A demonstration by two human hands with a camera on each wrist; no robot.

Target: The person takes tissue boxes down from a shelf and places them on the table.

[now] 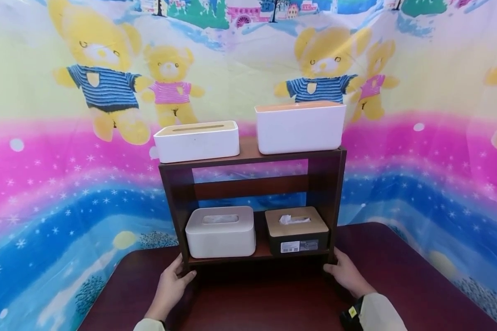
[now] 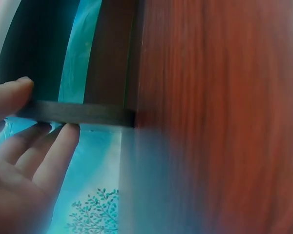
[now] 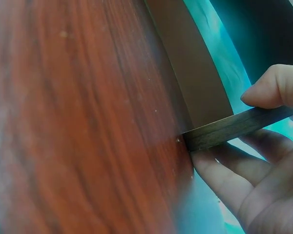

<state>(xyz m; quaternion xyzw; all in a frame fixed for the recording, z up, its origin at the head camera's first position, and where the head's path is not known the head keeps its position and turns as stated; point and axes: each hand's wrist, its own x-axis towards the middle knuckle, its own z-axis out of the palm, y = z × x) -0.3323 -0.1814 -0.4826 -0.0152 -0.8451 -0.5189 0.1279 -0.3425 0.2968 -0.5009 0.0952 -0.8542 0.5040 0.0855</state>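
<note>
Should the shelf [image 1: 252, 185] be raised or tilted unevenly, the low box [image 1: 196, 143], cream box [image 1: 221, 242], dark box [image 1: 279, 239] and tall box [image 1: 300, 129], all apparently loose, could be sent sliding towards the lower side, most likely through a grip set so low beneath the top load. On the left, the left upright [image 2: 88, 113] is clamped by the left fingers [image 2: 58, 158], just above the tabletop [image 1: 257, 303]; on the right, the right upright [image 3: 219, 130] is likewise clamped by the right fingers [image 3: 219, 178], the shelf being held between.
</note>
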